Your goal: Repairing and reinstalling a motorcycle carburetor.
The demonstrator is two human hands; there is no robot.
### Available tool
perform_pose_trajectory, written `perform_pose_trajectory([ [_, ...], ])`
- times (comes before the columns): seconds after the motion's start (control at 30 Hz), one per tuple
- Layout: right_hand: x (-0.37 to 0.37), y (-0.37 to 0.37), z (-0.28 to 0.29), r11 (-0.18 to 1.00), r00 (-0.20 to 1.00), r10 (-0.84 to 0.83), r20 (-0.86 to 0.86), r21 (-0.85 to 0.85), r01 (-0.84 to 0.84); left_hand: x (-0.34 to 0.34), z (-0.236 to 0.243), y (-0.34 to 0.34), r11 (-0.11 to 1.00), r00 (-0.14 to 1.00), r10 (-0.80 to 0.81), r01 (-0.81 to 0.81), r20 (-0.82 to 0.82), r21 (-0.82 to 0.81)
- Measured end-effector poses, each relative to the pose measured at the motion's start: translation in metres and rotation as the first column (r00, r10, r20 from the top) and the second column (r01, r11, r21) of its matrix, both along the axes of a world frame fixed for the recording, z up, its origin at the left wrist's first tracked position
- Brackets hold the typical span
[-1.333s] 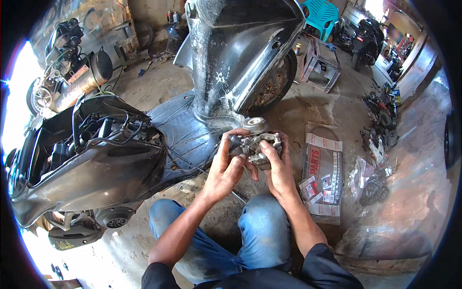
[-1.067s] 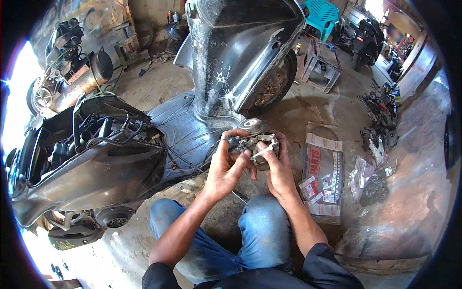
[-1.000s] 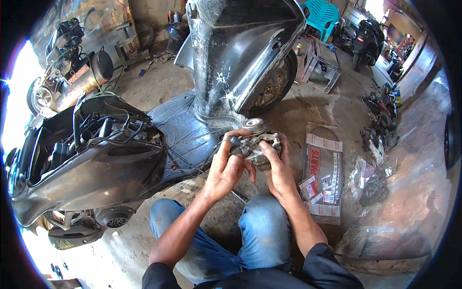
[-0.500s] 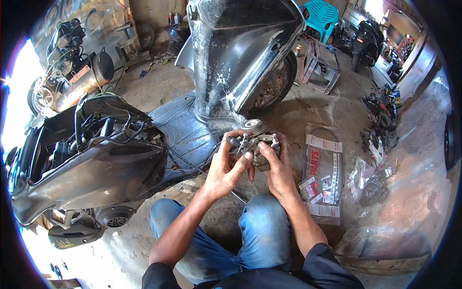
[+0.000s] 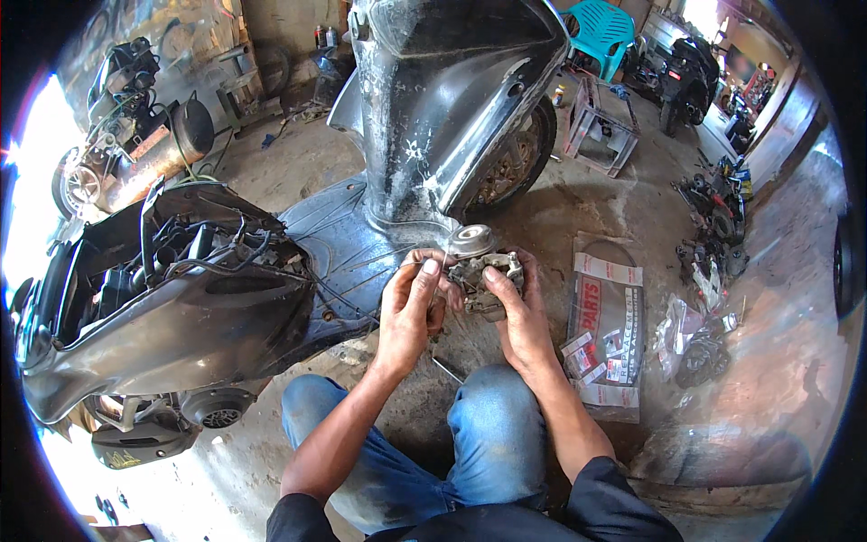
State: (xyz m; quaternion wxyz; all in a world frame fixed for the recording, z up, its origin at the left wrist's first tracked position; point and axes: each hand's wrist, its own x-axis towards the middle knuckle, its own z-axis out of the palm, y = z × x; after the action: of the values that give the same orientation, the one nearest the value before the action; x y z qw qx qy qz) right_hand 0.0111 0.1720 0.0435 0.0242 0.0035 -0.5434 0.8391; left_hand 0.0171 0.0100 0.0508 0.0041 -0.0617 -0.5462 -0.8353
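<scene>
My right hand [image 5: 522, 316] grips a grimy metal scooter part [image 5: 488, 280], thumb pressed on its near face and fingers wrapped round its right side. The part is uneven, grey and brown, and its exact kind is hard to make out. Just left of it is my left hand [image 5: 406, 312], with its fingers curled in and its thumb raised along them. Whatever lies in that pinch is too small or hidden to name. Behind the part shows a round, pale metal disc-like piece [image 5: 471, 238], close to the scooter's floorboard [image 5: 339, 217].
A worn dark scooter [image 5: 181, 316] with its seat area open stands to the left and ahead. On the floor at right lie a printed parts bag [image 5: 603, 316], a clear plastic bag [image 5: 673, 330] and loose parts [image 5: 713, 217]. A compressor [image 5: 158, 149] stands far left.
My left hand has drawn slightly left, away from the metal part, with its thumb now raised and fingers curled. My right hand keeps its grip in nearly the same place.
</scene>
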Motion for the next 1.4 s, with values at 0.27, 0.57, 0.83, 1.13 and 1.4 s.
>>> perform_pose_trajectory([
  [0.27, -0.003, -0.001, -0.003, 0.997, 0.999, 0.003, -0.035, 0.076, -0.001, -0.001, -0.010, -0.002, 0.995, 0.997, 0.010, -0.017, 0.078, 0.101],
  [0.57, -0.005, 0.000, -0.006, 0.998, 0.998, -0.061, 0.021, 0.028, 0.061, 0.009, -0.009, 0.012, 0.995, 0.994, 0.098, -0.098, -0.039, -0.005],
  [0.83, -0.019, 0.021, -0.001, 0.918, 0.933, -0.322, 0.161, -0.186, 0.350, 0.012, -0.023, 0.031, 0.958, 0.994, -0.108, 0.096, -0.030, -0.271],
  [1.13, -0.028, 0.044, -0.005, 0.964, 0.962, -0.234, -0.139, -0.165, 0.210, -0.010, -0.001, -0.016, 0.788, 0.788, -0.571, 0.605, 0.230, -0.115],
  [1.4, -0.027, 0.045, -0.004, 0.966, 0.953, 0.101, -0.287, 0.256, -0.025, -0.022, -0.001, -0.003, 0.974, 0.999, 0.000, 0.010, 0.045, -0.226],
])
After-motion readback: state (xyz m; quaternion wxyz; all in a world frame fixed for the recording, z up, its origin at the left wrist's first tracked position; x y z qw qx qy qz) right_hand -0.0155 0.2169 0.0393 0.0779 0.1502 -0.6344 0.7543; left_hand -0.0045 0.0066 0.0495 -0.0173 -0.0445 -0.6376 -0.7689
